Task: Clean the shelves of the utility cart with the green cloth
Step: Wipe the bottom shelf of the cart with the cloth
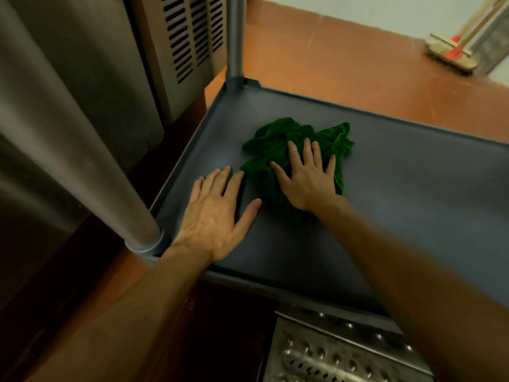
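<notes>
One shelf (399,194) of the utility cart is in view, grey, no grime visible. Green cloth (275,144) lies bunched near its left end. Right hand (305,180) flat on the cloth, fingers spread, pressing. Left hand (217,213) flat on bare shelf just beside it, fingers straight, index tip near the cloth edge. Judgement: wiping under way at this end; the long right stretch looks undone. Other shelves out of view, cannot tell.

Crumpled green cloth (272,142) (perhaps terry) lies on the grey cart shelf (413,194).
</notes>
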Demonstrator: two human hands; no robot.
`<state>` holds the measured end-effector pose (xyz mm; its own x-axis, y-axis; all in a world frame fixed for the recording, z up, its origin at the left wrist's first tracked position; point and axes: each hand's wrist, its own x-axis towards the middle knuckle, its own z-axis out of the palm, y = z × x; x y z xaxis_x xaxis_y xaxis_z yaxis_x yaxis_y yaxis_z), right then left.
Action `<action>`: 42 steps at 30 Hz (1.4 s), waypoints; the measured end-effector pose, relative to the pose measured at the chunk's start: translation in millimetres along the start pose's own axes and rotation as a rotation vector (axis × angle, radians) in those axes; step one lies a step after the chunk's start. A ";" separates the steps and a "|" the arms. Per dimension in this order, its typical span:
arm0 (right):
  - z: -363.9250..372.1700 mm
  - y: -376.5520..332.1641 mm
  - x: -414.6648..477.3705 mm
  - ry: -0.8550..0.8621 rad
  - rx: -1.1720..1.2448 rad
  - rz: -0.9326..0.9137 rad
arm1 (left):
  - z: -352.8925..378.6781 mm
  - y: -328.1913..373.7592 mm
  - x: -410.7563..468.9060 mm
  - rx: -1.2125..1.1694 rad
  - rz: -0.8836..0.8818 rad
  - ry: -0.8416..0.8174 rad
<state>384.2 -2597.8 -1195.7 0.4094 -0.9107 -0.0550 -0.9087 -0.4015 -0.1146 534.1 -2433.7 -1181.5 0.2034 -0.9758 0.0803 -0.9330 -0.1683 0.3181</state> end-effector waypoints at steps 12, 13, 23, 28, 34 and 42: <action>-7.4 -14.6 64.8 -0.017 -0.013 0.110 | -3.0 -3.8 4.2 -0.100 -0.167 -0.017; -8.2 -16.1 69.4 -0.016 -0.011 0.119 | -2.7 -4.4 5.1 -0.096 -0.169 -0.020; -20.6 -41.9 114.6 -0.088 0.058 0.121 | -1.9 -7.5 9.7 -0.013 -0.121 -0.116; -25.0 -65.1 125.6 -0.140 0.066 0.060 | -2.1 -6.1 6.7 -0.035 -0.122 -0.084; -8.9 -101.7 100.7 -0.104 0.050 -0.188 | 2.2 -8.2 5.3 -0.230 -0.174 0.092; -1.2 -104.3 51.4 -0.118 0.012 -0.344 | -7.3 -13.6 -2.7 -0.572 -0.182 0.447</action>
<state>499.9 -2602.8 -1185.3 0.6984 -0.7047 -0.1251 -0.7152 -0.6808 -0.1582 548.4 -2427.7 -1179.2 0.5549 -0.7692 0.3167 -0.5978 -0.1039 0.7949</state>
